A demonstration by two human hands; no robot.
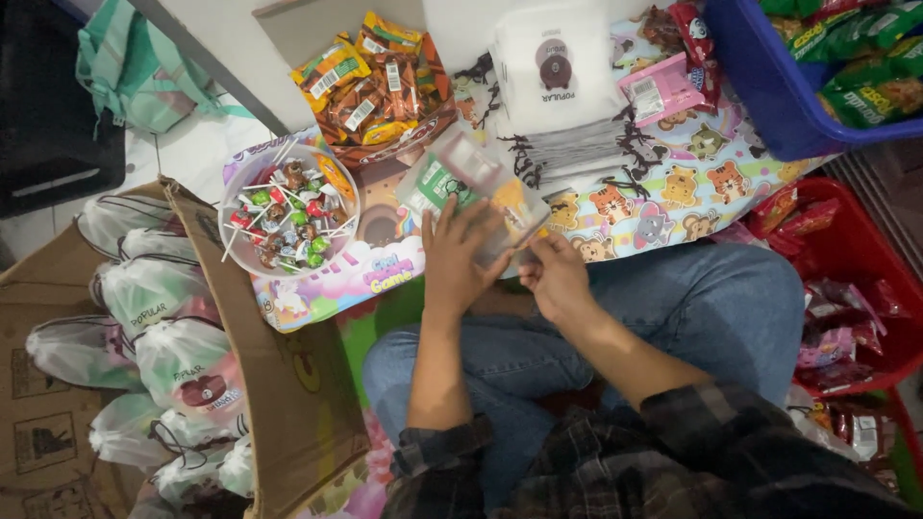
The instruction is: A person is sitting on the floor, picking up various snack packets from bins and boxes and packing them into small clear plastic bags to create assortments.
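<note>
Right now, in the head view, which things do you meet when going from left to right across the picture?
Cardboard box of filled drawstring bags → clear tub of lollipops → left hand → right hand → red basket of snack packets.

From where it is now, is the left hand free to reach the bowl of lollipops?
Probably not at once: the left hand is pressed on the clear packet that the right hand also holds. The path itself looks open; the bowl of lollipops sits uncovered just to its left.
</note>
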